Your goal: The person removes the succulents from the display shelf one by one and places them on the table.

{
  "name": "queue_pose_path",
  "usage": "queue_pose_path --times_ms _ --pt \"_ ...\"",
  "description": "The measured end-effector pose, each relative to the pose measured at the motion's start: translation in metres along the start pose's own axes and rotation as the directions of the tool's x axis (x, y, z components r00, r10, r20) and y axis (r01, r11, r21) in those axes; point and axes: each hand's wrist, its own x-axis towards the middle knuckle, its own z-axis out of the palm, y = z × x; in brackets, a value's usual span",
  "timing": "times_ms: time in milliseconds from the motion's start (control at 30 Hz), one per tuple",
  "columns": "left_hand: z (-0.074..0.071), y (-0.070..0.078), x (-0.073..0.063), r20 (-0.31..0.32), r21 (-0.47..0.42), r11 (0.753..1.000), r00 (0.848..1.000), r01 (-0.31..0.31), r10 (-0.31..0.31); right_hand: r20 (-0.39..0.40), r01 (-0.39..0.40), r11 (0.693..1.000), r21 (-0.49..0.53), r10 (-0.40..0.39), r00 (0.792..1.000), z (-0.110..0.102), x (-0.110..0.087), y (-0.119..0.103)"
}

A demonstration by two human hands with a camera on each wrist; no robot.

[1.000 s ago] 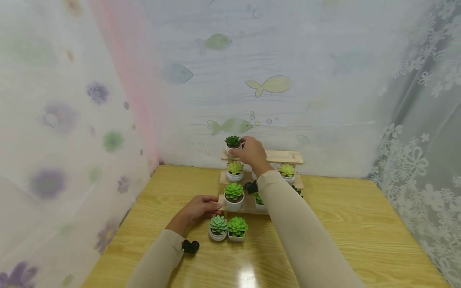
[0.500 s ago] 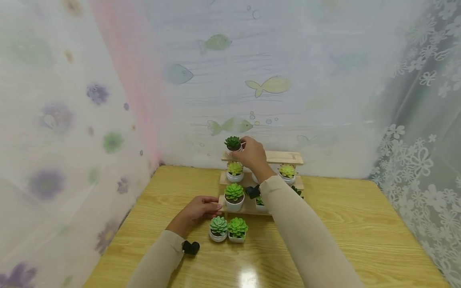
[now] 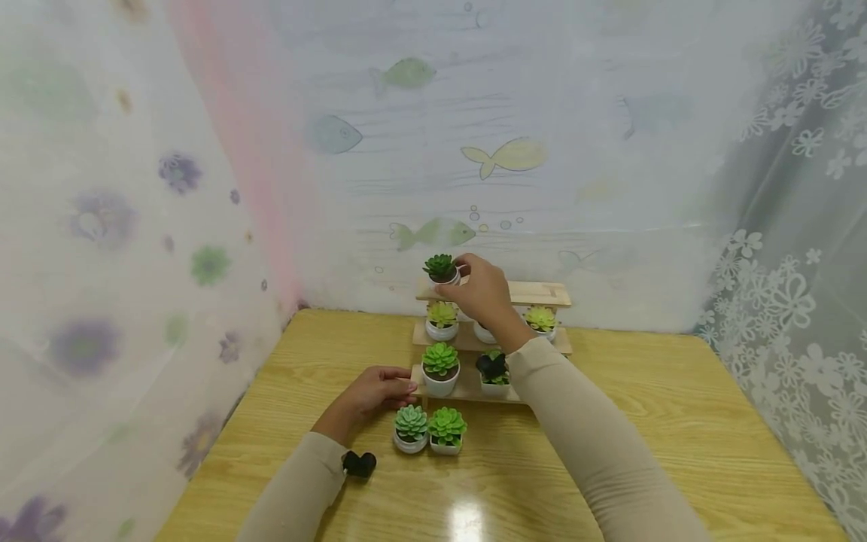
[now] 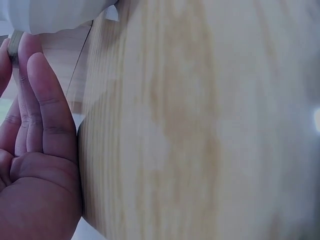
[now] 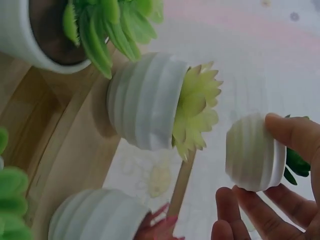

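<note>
My right hand [image 3: 482, 290] grips a small succulent [image 3: 440, 267] with dark green leaves by its white pot, at the left end of the top tier of a wooden plant stand [image 3: 538, 292]. In the right wrist view, the thumb and fingertips hold the ribbed pot [image 5: 252, 152] from both sides. My left hand [image 3: 375, 393] pinches the left end of the stand's lowest tier between thumb and fingers. The left wrist view shows that board's end [image 4: 15, 45] between the fingers, just below a white pot [image 4: 55, 12].
A yellow-green succulent [image 3: 442, 320] and another [image 3: 540, 322] stand on the middle tier. On the lowest tier are a bright green succulent [image 3: 440, 369] and a square-potted one [image 3: 495, 384]. Two more, a bluish one [image 3: 410, 433] and a green one [image 3: 447, 433], stand on the table [image 3: 677, 429] in front.
My right wrist and forearm have swung to the right, and the held succulent has shifted slightly right above the top tier. My left hand keeps its place on the stand.
</note>
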Motion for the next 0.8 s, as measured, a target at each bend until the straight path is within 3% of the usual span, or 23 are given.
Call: queue_pose_path --times_ms 333,533,800 --pt "-0.001 0.002 0.000 0.000 -0.001 1.000 1.000 0.013 -0.013 -0.002 0.014 0.997 0.080 -0.014 1.000 -0.018 -0.023 0.005" --pt "-0.001 0.001 0.001 -0.006 -0.002 1.000 1.000 0.026 -0.026 0.002 -0.016 0.988 0.153 0.016 1.000 -0.021 -0.039 0.014" --pt "-0.002 0.001 0.001 -0.012 0.009 1.000 1.000 0.019 -0.019 -0.007 0.005 0.978 0.207 -0.003 1.000 -0.020 -0.056 0.025"
